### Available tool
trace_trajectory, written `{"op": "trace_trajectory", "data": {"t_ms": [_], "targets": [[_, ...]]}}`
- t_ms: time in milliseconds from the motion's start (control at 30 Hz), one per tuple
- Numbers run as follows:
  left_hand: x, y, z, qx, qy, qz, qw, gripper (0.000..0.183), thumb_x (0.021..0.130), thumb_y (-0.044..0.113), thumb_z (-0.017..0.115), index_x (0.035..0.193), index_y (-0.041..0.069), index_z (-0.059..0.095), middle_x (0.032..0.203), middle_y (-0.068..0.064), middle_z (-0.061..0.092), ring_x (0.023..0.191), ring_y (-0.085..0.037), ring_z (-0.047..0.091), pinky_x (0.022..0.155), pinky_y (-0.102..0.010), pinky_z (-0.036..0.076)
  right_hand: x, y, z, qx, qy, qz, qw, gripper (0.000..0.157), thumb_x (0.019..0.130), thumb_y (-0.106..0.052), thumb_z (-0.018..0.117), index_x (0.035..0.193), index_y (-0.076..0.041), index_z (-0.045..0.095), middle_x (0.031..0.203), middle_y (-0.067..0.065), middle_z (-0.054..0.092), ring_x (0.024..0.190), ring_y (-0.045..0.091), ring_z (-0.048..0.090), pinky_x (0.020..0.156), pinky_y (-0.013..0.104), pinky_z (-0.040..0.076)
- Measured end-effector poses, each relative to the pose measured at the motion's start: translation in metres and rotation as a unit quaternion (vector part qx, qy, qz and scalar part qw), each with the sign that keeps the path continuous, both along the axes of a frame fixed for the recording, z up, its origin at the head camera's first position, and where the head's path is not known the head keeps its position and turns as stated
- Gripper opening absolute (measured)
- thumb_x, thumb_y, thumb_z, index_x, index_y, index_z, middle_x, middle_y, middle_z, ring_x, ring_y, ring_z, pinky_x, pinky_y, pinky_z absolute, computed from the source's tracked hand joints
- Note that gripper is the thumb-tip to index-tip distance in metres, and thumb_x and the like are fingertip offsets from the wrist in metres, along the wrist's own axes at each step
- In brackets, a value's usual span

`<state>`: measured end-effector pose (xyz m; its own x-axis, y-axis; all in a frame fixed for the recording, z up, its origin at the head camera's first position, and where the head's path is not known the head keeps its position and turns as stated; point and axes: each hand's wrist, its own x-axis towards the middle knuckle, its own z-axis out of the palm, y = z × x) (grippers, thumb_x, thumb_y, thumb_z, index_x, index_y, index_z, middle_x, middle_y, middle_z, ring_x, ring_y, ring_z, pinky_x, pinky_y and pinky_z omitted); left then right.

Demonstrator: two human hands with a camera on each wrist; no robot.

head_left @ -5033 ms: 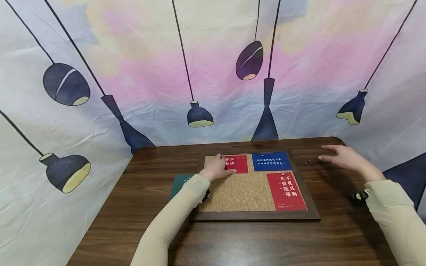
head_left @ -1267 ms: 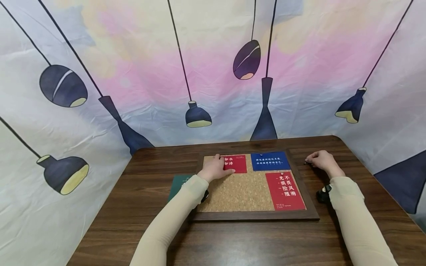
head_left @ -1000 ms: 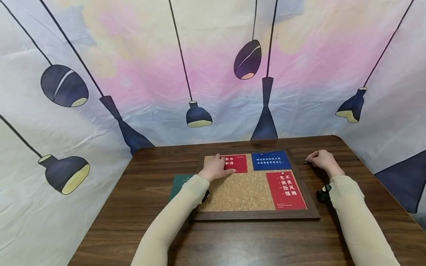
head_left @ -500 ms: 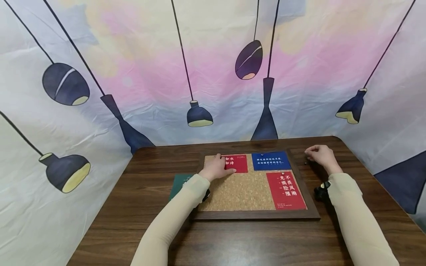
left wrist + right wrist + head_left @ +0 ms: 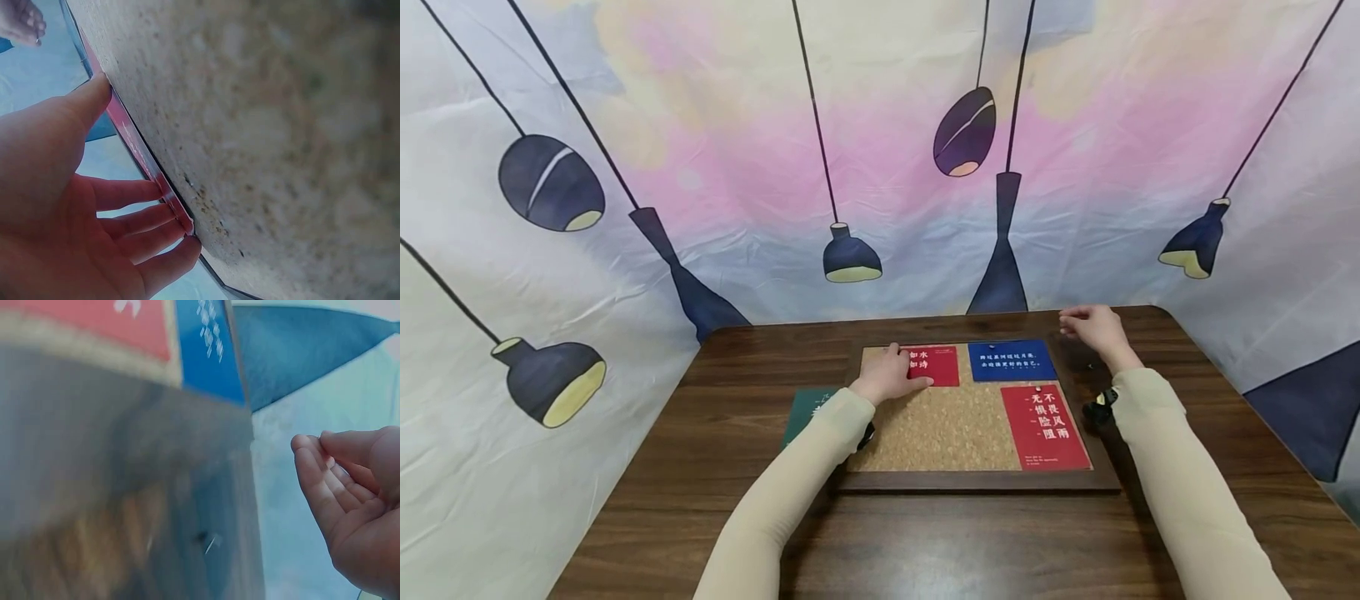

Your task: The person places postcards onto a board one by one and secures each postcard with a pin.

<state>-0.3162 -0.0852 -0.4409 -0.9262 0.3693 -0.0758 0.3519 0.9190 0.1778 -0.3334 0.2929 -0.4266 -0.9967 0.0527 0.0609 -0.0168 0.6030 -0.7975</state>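
Note:
My left hand (image 5: 886,375) lies with outstretched fingers and thumb on a red card (image 5: 945,367) at the upper left of the cork board (image 5: 940,433), holding it flat. In the left wrist view its fingertips touch the card's edge (image 5: 137,150). My right hand (image 5: 1093,327) is raised beyond the board's upper right corner, thumb and index fingertip pinched together. A tiny shiny tip, apparently a pushpin (image 5: 38,41), shows at those fingertips in the left wrist view; the rest is hidden. Another pushpin (image 5: 213,542) lies on the table right of the board.
A blue card (image 5: 1013,361) and a second red card (image 5: 1047,429), each with a pin at its top, are on the board's right side. A green card (image 5: 805,408) lies partly under the left sleeve. The brown wooden table (image 5: 700,467) ends at a lamp-patterned cloth backdrop (image 5: 737,167).
The right hand came down to the pins on the table, pinched one, and has since lifted and moved left towards the board. The left hand has stayed on the red card.

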Motion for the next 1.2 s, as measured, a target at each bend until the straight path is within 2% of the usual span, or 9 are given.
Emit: {"op": "trace_trajectory", "data": {"t_ms": [233, 433, 500, 667, 733, 1000, 1200], "targets": [[0.000, 0.000, -0.001, 0.004, 0.003, 0.003, 1.0000, 0.069, 0.090, 0.055, 0.069, 0.128, -0.001, 0.061, 0.122, -0.016, 0.057, 0.096, -0.024, 0.059, 0.087, -0.041, 0.056, -0.010, -0.031, 0.010, -0.064, 0.014, 0.027, 0.997, 0.035, 0.104, -0.010, 0.054, 0.128, 0.016, 0.059, 0.114, 0.031, 0.067, 0.097, 0.031, 0.072, 0.079, 0.035, 0.059], [0.002, -0.001, -0.001, 0.002, -0.004, 0.003, 1.0000, 0.071, 0.090, 0.055, 0.069, 0.131, -0.002, 0.060, 0.124, -0.017, 0.057, 0.096, -0.024, 0.060, 0.086, -0.041, 0.056, -0.013, -0.059, 0.012, -0.126, 0.001, 0.058, 0.990, 0.037, 0.106, -0.010, 0.052, 0.134, 0.014, 0.055, 0.124, 0.034, 0.062, 0.105, 0.031, 0.070, 0.095, 0.045, 0.052], [0.002, -0.001, 0.000, 0.004, -0.003, 0.004, 1.0000, 0.072, 0.090, 0.055, 0.069, 0.132, -0.003, 0.059, 0.125, -0.017, 0.057, 0.096, -0.024, 0.060, 0.086, -0.041, 0.056, -0.013, -0.067, 0.013, -0.145, -0.004, 0.063, 0.987, 0.039, 0.106, -0.012, 0.053, 0.136, 0.012, 0.055, 0.126, 0.033, 0.061, 0.105, 0.027, 0.070, 0.098, 0.047, 0.051], [0.001, 0.000, 0.000, 0.005, -0.003, 0.007, 1.0000, 0.072, 0.089, 0.055, 0.070, 0.133, -0.002, 0.059, 0.125, -0.016, 0.057, 0.099, -0.024, 0.059, 0.088, -0.041, 0.055, -0.012, -0.081, 0.017, -0.183, -0.009, 0.075, 0.980, 0.041, 0.105, -0.016, 0.056, 0.138, 0.009, 0.055, 0.130, 0.033, 0.059, 0.099, 0.015, 0.071, 0.096, 0.036, 0.053], [0.000, 0.000, 0.000, 0.005, -0.004, 0.008, 1.0000, 0.073, 0.089, 0.055, 0.069, 0.133, -0.002, 0.059, 0.125, -0.016, 0.057, 0.099, -0.024, 0.059, 0.089, -0.041, 0.055, -0.012, -0.087, 0.018, -0.195, -0.014, 0.078, 0.978, 0.041, 0.104, -0.016, 0.057, 0.138, 0.008, 0.056, 0.132, 0.033, 0.058, 0.100, 0.015, 0.071, 0.096, 0.034, 0.053], [0.000, -0.001, 0.001, 0.007, -0.004, 0.006, 1.0000, 0.072, 0.089, 0.055, 0.069, 0.131, -0.002, 0.060, 0.123, -0.016, 0.057, 0.097, -0.024, 0.059, 0.087, -0.041, 0.055, -0.013, -0.109, 0.016, -0.239, -0.030, 0.102, 0.965, 0.043, 0.102, -0.013, 0.061, 0.138, 0.010, 0.055, 0.130, 0.031, 0.060, 0.100, 0.016, 0.071, 0.103, 0.050, 0.045], [0.001, -0.001, 0.002, 0.005, -0.004, 0.006, 1.0000, 0.072, 0.090, 0.056, 0.069, 0.131, -0.002, 0.060, 0.123, -0.016, 0.057, 0.095, -0.023, 0.060, 0.086, -0.040, 0.055, -0.011, -0.120, 0.013, -0.253, -0.052, 0.128, 0.958, 0.042, 0.101, -0.012, 0.063, 0.137, 0.010, 0.056, 0.129, 0.030, 0.061, 0.100, 0.018, 0.071, 0.101, 0.045, 0.049]]}}
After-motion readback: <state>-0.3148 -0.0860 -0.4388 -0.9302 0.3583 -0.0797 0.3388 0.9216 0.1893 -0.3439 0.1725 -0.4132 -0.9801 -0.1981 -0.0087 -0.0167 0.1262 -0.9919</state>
